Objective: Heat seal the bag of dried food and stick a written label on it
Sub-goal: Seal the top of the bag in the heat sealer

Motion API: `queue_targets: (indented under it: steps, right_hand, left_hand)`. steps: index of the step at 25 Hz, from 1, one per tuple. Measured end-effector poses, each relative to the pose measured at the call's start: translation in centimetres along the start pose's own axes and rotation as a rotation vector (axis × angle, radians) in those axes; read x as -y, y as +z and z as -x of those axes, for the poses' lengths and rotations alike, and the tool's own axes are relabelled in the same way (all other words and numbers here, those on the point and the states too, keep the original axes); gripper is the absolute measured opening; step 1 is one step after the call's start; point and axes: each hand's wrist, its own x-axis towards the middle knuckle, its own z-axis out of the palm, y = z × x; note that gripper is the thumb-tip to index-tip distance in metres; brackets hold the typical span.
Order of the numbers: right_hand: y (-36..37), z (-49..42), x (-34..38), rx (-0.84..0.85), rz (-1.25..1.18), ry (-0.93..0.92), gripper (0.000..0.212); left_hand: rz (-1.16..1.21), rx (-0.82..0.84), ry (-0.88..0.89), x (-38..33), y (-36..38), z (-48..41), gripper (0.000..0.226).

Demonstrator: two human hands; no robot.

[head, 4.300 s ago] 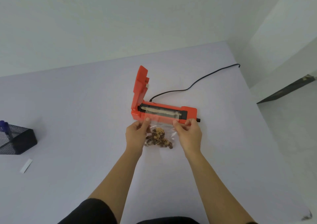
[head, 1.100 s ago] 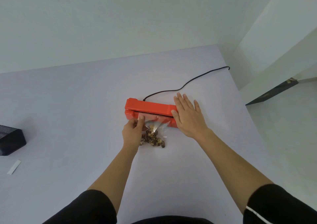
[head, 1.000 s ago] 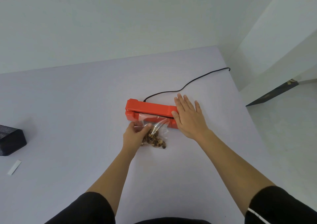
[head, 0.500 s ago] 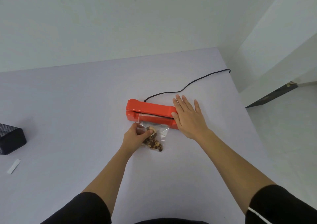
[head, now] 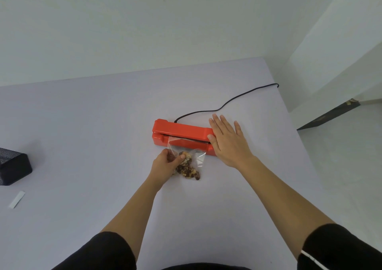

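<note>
Leftmost, at the frame's edge, a black mesh box [head: 12,170] stands on the pale tabletop [head: 86,125], partly cut off. Just in front of it, nearer the person, lies a small white strip [head: 17,199], flat and apart from the box.

Toward the middle, the left hand [head: 165,164] grips the clear bag [head: 187,162], thumb and fingers pinching its left side just above the brown and tan dried food bunched at the bottom. The bag lies on the tabletop in front of the red sealer [head: 182,132], and its top edge reaches into the slot between the sealer's lid and base. The lid is down over that edge; whether it is fully clamped I cannot tell.

Right of the bag, the right hand [head: 229,143] lies flat and open, palm down, on the right end of the sealer, fingers straight and spread, pointing away from the person.

A black cord [head: 227,104] leaves the back of the sealer and curves away to the tabletop's far right edge. Both forearms are bare, with black sleeves at the bottom of the view.
</note>
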Motion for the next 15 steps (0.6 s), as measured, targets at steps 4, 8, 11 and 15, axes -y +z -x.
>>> queue_targets:
  steps: [4, 8, 11, 15]
  right_hand:
    - [0.24, -0.12, 0.08, 0.008, -0.007, 0.002, 0.056]
    - [0.68, -0.25, -0.21, 0.000, 0.000, -0.012, 0.058]
    - [0.79, -0.50, -0.12, 0.003, -0.035, -0.014, 0.057]
    - [0.86, -0.40, -0.17, -0.015, -0.067, -0.026, 0.055]
  left_hand:
    - [-0.012, -0.001, -0.006, -0.12, -0.02, 0.04, 0.034]
    - [0.006, 0.009, -0.010, 0.00, -0.11, -0.06, 0.037]
    - [0.002, 0.015, -0.009, 0.31, -0.16, -0.18, 0.039]
    - [-0.006, 0.013, 0.005, 0.80, -0.07, -0.20, 0.037]
